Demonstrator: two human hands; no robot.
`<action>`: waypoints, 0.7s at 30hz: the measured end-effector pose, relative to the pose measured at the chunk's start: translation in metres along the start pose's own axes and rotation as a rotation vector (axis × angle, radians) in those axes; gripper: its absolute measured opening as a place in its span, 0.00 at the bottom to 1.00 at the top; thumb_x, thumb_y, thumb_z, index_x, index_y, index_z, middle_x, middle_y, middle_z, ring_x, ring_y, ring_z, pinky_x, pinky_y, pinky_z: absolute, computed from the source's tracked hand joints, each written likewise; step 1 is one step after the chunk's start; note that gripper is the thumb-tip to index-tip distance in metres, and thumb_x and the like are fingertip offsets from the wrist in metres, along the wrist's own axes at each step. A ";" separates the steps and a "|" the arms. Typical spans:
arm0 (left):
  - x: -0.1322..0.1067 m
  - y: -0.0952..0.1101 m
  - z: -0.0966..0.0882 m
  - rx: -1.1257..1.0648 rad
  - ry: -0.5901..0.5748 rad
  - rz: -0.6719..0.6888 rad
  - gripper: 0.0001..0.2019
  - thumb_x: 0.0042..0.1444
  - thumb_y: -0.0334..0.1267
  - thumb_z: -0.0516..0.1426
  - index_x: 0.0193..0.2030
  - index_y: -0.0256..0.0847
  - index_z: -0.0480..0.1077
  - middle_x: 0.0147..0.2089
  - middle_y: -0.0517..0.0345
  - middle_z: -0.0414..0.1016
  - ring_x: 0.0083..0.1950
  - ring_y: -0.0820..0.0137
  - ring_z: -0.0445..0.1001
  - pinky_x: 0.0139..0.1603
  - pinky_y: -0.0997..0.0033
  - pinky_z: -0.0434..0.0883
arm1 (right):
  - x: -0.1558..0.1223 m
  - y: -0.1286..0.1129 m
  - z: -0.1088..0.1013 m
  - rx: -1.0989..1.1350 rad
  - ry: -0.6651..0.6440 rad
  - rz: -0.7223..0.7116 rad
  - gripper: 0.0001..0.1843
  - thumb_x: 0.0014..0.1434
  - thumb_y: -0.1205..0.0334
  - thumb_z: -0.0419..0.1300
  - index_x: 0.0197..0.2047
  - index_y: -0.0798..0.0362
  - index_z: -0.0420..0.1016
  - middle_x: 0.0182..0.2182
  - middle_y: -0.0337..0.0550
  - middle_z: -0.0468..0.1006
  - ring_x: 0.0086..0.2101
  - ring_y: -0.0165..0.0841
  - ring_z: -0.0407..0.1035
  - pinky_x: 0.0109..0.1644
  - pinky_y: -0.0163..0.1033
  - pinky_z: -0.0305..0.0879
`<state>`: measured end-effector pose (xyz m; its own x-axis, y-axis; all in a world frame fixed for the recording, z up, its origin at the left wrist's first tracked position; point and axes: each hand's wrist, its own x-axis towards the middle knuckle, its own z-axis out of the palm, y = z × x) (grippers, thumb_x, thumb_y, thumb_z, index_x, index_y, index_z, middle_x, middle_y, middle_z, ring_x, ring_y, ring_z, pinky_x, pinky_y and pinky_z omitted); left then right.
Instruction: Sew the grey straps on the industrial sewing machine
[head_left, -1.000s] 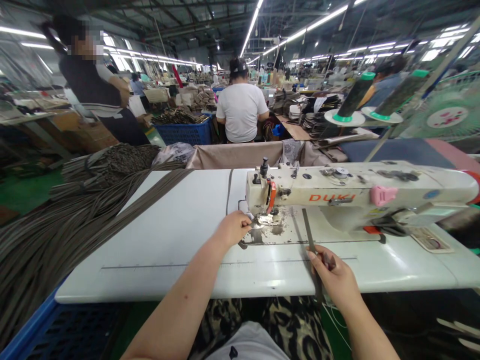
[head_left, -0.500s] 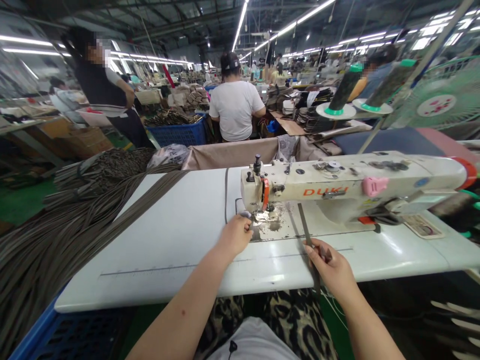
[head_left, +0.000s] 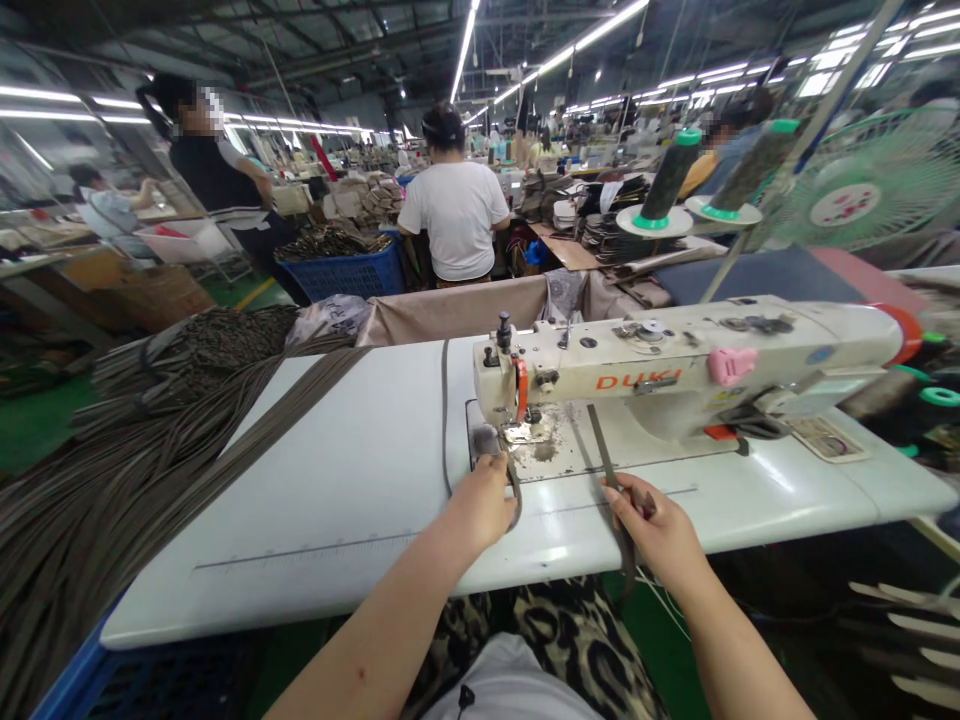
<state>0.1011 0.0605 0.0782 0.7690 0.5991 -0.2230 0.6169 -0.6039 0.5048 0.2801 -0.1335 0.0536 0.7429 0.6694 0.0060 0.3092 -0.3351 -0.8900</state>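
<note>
My left hand (head_left: 484, 505) is closed beside the needle area of the white sewing machine (head_left: 637, 375), pinching a narrow grey-brown strap (head_left: 517, 492) that curves out to the right of the fingers. A thin length of strap also runs across the table from the far edge to behind this hand. Farther right, my right hand (head_left: 652, 515) is closed on a flat grey-brown strip (head_left: 600, 440). One end of that strip points up toward the machine bed; its tail hangs below the table edge. A small dark pointed piece shows between the right fingers, its kind unclear.
Long bundled straps (head_left: 150, 450) drape over the table's left side. The white table (head_left: 337, 480) bears a printed ruler line. Behind the machine stand thread cones (head_left: 671, 180) and a green fan (head_left: 862, 195). A co-worker in a white shirt (head_left: 457, 215) sits ahead.
My left hand has drawn back slightly from the needle area toward me, and a curved strap now shows beside it. The right hand keeps its hold with little movement. The view has shifted slightly.
</note>
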 end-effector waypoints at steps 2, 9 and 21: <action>-0.007 0.002 0.002 0.030 0.016 0.027 0.34 0.54 0.33 0.67 0.66 0.36 0.62 0.62 0.42 0.68 0.55 0.58 0.77 0.54 0.68 0.73 | 0.000 0.001 0.000 -0.007 0.000 0.001 0.24 0.58 0.41 0.61 0.46 0.53 0.80 0.25 0.39 0.77 0.28 0.36 0.71 0.34 0.39 0.68; -0.022 0.004 0.003 0.133 0.127 0.226 0.18 0.56 0.38 0.68 0.50 0.38 0.69 0.58 0.47 0.68 0.57 0.56 0.73 0.63 0.59 0.71 | -0.001 -0.003 0.001 0.021 0.000 0.005 0.24 0.59 0.42 0.61 0.45 0.53 0.80 0.22 0.37 0.73 0.26 0.35 0.68 0.32 0.39 0.66; -0.024 -0.002 0.023 0.231 0.109 0.351 0.23 0.63 0.33 0.64 0.63 0.36 0.66 0.68 0.38 0.65 0.70 0.51 0.66 0.71 0.52 0.66 | -0.003 -0.008 0.001 0.092 0.016 -0.015 0.25 0.58 0.39 0.62 0.44 0.54 0.81 0.20 0.36 0.71 0.24 0.34 0.66 0.30 0.39 0.63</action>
<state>0.0850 0.0350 0.0637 0.9243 0.3809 0.0246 0.3519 -0.8754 0.3315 0.2747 -0.1324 0.0604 0.7482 0.6630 0.0260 0.2649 -0.2625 -0.9279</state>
